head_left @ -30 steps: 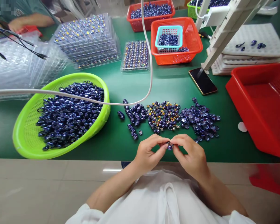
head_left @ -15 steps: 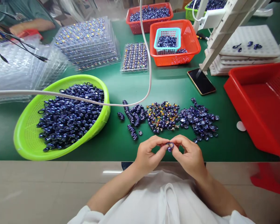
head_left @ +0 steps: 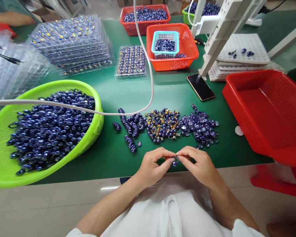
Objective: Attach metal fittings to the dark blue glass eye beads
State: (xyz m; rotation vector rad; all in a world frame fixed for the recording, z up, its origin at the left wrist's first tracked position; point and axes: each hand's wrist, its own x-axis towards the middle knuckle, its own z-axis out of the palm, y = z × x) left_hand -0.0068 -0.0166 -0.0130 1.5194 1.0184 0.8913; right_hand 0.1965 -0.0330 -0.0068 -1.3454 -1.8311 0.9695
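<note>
Between both grips, just over near counter [head_left: 167, 92] edge: small blue piece [head_left: 175, 160]. Grip of left hand [head_left: 151, 166]: thumb and forefinger pinched on it. Grip of right hand [head_left: 201, 166]: likewise pinched, fingertips meeting left's. My judgement: light pinch, press square, stay low so a drop lands on counter. Beyond: loose piles [head_left: 162, 124]. Far left: green basket [head_left: 93, 131].

This is a small-parts assembly workshop. A long green-covered tabletop [head_left: 167, 92] carries a lime-green plastic basket [head_left: 100, 120] heaped with glossy dark-blue pieces [head_left: 49, 128], loose sorted piles [head_left: 162, 125] of them, stacked clear plastic blister trays [head_left: 84, 62] and orange mesh bins [head_left: 187, 57]. Another person's arm [head_left: 12, 19] rests opposite.
</note>
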